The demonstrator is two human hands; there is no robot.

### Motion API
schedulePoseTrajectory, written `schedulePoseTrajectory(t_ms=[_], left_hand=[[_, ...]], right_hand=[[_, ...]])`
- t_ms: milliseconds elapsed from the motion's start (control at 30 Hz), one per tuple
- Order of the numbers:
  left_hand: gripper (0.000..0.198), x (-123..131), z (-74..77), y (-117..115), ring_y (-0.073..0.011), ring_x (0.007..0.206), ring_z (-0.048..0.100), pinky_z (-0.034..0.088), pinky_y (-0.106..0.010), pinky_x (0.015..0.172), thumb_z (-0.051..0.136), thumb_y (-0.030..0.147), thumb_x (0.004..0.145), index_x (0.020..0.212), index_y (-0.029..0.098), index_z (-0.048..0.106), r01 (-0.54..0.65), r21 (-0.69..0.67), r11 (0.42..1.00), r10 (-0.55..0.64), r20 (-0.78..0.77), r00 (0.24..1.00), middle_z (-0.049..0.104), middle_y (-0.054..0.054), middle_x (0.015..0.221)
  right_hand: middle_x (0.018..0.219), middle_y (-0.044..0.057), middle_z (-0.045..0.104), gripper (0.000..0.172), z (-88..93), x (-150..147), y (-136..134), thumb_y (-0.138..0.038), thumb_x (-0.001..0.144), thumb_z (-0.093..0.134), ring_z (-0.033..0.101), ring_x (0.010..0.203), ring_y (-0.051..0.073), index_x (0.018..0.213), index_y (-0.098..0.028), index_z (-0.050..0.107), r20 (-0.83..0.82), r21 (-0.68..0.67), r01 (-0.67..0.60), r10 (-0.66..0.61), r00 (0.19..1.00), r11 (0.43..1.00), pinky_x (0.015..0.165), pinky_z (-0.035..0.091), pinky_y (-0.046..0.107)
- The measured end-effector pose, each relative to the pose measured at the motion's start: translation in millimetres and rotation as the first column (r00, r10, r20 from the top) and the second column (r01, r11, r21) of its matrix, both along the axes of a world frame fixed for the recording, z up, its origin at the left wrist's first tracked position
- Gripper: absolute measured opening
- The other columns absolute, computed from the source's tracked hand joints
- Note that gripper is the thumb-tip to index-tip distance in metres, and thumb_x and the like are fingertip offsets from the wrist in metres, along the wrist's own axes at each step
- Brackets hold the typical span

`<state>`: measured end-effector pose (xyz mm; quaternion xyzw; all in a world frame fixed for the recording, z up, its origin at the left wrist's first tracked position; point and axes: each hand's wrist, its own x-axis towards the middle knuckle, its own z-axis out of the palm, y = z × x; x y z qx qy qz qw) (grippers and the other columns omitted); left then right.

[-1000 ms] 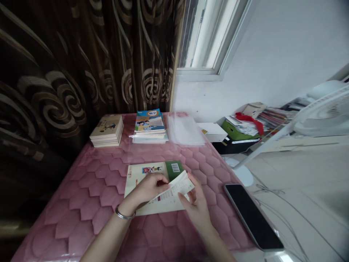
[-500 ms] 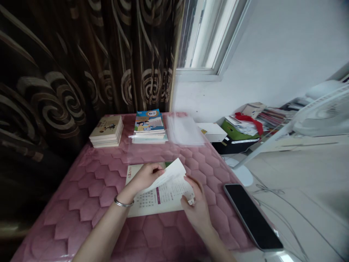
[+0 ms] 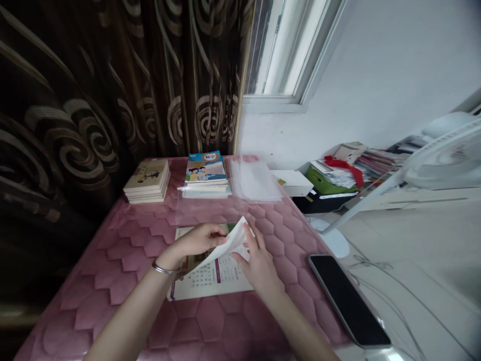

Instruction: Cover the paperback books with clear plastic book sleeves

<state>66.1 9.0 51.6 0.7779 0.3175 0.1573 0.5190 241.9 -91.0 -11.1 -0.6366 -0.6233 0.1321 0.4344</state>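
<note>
An open book (image 3: 216, 286) with printed text and a purple strip lies flat on the pink padded tabletop. One white page (image 3: 237, 234) stands lifted and curved above it. My left hand (image 3: 203, 239), with a metal bangle at the wrist, pinches that page between thumb and fingers over the book's left part. My right hand (image 3: 261, 265) is at the page's right side, fingers stretched out and thumb apart, with its fingertips against the page near the upper corner. My hands and the raised page hide part of the book.
Behind the book stand a stack of beige books (image 3: 148, 180), a stack with a blue-covered textbook (image 3: 206, 168) on top, and clear plastic covers (image 3: 255, 180). A phone (image 3: 347, 301) lies along the right edge. Beyond that edge are a white box (image 3: 293, 181) and a white fan (image 3: 379, 185).
My right hand has moved up and left from the book's right edge to the raised page. The page stands steeper and more curved. My left hand keeps its pinch.
</note>
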Motion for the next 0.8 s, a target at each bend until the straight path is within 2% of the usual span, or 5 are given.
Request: schedulePoseTrajectory(t_ms=[200, 300, 400, 533, 800], left_hand=[[0.022, -28, 16.1, -22, -0.0133, 0.069, 0.057, 0.040, -0.021, 0.061, 0.067, 0.027, 0.072, 0.093, 0.018, 0.069, -0.035, 0.117, 0.993, 0.053, -0.151, 0.987, 0.067, 0.000, 0.078], [0.013, -38, 16.9, -31, -0.0143, 0.066, 0.059, 0.036, -0.023, 0.059, 0.059, 0.028, 0.079, 0.081, 0.021, 0.070, -0.189, 0.358, 0.914, 0.290, -0.253, 0.923, 0.069, 0.000, 0.074], [0.020, -42, 13.2, -27, -0.0162, 0.069, 0.062, 0.037, -0.024, 0.062, 0.053, 0.031, 0.084, 0.077, 0.022, 0.070, -0.339, 0.461, 0.820, 0.476, -0.222, 0.851, 0.071, -0.001, 0.075], [0.023, -53, 15.0, -18, -0.0163, 0.069, 0.063, 0.042, -0.023, 0.063, 0.053, 0.036, 0.084, 0.079, 0.021, 0.068, -0.378, 0.421, 0.825, 0.460, -0.109, 0.881, 0.071, -0.001, 0.074], [0.040, -104, 8.0, -14, -0.0215, 0.083, 0.066, 0.051, -0.028, 0.074, 0.078, 0.039, 0.062, 0.094, 0.017, 0.066, -0.516, 0.138, 0.846, 0.502, 0.121, 0.856, 0.072, -0.005, 0.091]], right_hand=[[0.126, 0.012, 0.054, 0.076, 0.4, 8, 13, -0.039, 0.078, 0.064, 0.064, 0.084, 0.024, 0.146, -0.027, 0.032, -0.051, -0.016, 0.093, -0.093, 0.994, 0.996, 0.066, 0.054, 0.037], [0.108, 0.010, 0.063, 0.074, -2.7, 15, 20, -0.042, 0.075, 0.066, 0.062, 0.078, 0.021, 0.141, -0.020, 0.039, -0.163, 0.007, 0.132, -0.129, 0.978, 0.991, 0.064, 0.053, 0.034], [0.086, 0.005, 0.067, 0.050, -0.6, 25, 30, -0.048, 0.075, 0.063, 0.060, 0.070, 0.020, 0.114, -0.018, 0.062, -0.273, -0.019, 0.158, -0.157, 0.949, 0.987, 0.063, 0.050, 0.032], [0.070, 0.004, 0.066, 0.039, 8.4, 34, 42, -0.056, 0.071, 0.061, 0.058, 0.062, 0.019, 0.073, -0.017, 0.065, -0.451, -0.125, 0.093, -0.140, 0.881, 0.988, 0.058, 0.046, 0.029], [0.067, 0.003, 0.065, 0.044, 2.1, 33, 53, -0.059, 0.066, 0.067, 0.055, 0.061, 0.017, 0.072, -0.016, 0.064, -0.645, -0.050, 0.157, -0.152, 0.749, 0.986, 0.056, 0.043, 0.027]])
